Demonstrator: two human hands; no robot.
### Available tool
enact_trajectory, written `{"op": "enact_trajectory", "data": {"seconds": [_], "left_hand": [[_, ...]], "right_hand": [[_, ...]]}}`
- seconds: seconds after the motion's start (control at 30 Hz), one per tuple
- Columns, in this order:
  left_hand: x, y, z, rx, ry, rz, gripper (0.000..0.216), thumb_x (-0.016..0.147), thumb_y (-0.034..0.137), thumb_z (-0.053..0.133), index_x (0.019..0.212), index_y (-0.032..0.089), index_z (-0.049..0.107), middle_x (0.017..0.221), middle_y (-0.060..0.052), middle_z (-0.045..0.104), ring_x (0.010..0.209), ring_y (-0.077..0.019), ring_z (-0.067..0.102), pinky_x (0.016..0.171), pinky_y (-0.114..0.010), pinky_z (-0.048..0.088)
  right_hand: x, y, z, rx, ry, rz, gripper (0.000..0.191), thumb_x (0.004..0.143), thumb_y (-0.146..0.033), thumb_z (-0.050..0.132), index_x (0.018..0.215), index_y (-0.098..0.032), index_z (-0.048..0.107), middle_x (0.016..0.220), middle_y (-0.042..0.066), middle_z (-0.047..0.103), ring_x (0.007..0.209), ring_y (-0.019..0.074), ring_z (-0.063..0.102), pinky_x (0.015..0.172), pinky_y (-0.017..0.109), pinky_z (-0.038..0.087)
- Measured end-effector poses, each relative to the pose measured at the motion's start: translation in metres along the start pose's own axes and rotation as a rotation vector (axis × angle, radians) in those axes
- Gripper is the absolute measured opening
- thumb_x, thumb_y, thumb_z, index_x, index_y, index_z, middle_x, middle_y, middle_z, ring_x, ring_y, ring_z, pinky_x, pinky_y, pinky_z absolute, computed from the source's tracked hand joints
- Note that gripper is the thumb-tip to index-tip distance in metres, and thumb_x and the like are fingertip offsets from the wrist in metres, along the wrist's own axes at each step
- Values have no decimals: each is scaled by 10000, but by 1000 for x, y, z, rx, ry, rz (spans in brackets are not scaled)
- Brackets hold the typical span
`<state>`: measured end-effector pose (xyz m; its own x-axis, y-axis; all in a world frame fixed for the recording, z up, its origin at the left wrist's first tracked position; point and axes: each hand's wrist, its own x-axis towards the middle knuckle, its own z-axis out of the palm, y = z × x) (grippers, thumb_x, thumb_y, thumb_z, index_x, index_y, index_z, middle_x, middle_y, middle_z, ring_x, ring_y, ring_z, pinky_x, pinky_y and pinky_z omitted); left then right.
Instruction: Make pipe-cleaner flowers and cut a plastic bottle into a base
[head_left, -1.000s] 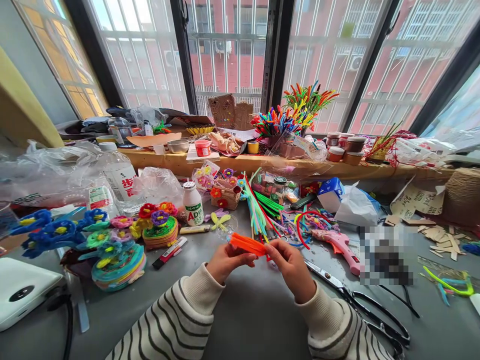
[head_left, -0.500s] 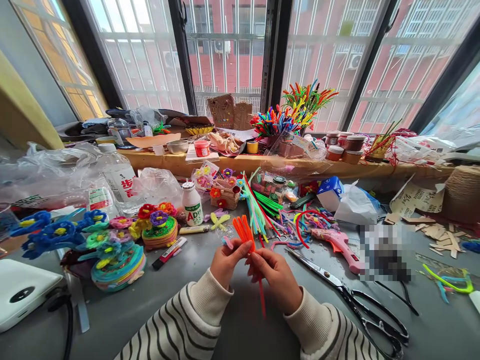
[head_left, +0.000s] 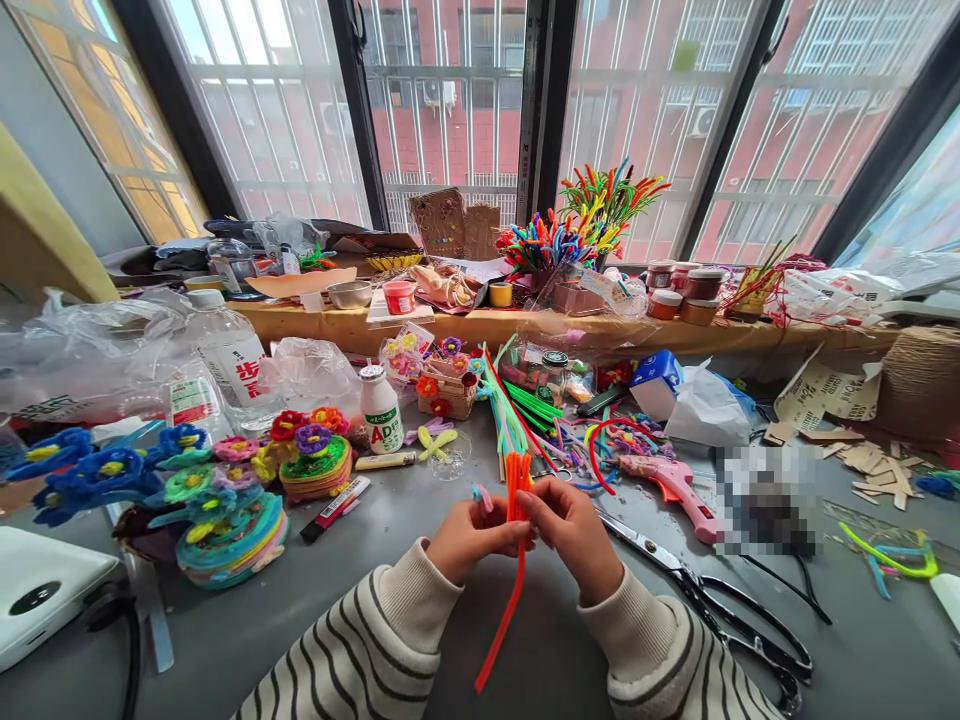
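Both my hands meet over the grey table near its front edge. My left hand (head_left: pixel 472 535) and my right hand (head_left: pixel 574 530) pinch a bundle of orange pipe cleaners (head_left: pixel 516 475) that stands upright between them. One long orange strand (head_left: pixel 501 625) hangs down from the bundle toward me. A small pink and blue scrap (head_left: pixel 480 494) shows at my left fingertips. Both sleeves are cream with dark stripes.
Large black scissors (head_left: pixel 720 610) lie right of my hands, a pink glue gun (head_left: pixel 675 485) beyond them. Loose coloured pipe cleaners (head_left: pixel 525 410) lie just past my hands. Finished pipe-cleaner flowers (head_left: pixel 232 510) sit left, with a white bottle (head_left: pixel 381 408) and a marker (head_left: pixel 337 507).
The orange bundle has turned from lying sideways to standing upright. A long strand now hangs lower toward me. My hands have closed in around the bundle's middle.
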<state>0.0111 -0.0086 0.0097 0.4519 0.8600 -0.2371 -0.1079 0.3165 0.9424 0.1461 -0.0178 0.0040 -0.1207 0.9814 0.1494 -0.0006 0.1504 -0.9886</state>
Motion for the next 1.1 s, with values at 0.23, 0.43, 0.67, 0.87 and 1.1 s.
{"op": "enact_trajectory", "data": {"seconds": [0.23,0.43,0.67,0.87,1.1], "left_hand": [[0,-2,-2,14,-8,-91,282,485,319,694,606,98,569,541,-37,618,503,-135,570,501,-236,431],[-1,-4,-3,137,-136,-114,252,526,324,666,550,87,586,470,-7,575,440,-77,522,454,-178,384],[-3,-1,-1,-51,-139,-159,312,467,343,696,615,89,593,518,-8,583,460,-83,531,496,-206,405],[-2,-2,-3,57,-47,-159,303,490,327,688,629,70,606,496,-21,587,457,-95,541,498,-219,416],[-5,0,-5,131,-55,-66,288,535,340,657,639,74,618,501,-30,596,451,-102,540,497,-222,426]], "right_hand": [[0,0,1,10,-6,5,280,663,-426,536,593,-163,468,456,-67,407,378,44,316,364,186,243],[2,2,-1,114,-210,145,293,621,-423,575,621,-134,526,479,-56,424,390,35,327,369,181,215],[4,2,-3,205,-63,167,313,636,-452,549,607,-154,459,422,-78,400,322,25,277,330,180,174],[2,-2,-6,90,26,70,309,678,-447,511,612,-148,465,404,-78,374,335,35,289,332,183,200],[1,-1,-7,-64,-83,40,312,700,-428,494,579,-143,460,409,-59,410,346,36,303,342,183,210]]}}
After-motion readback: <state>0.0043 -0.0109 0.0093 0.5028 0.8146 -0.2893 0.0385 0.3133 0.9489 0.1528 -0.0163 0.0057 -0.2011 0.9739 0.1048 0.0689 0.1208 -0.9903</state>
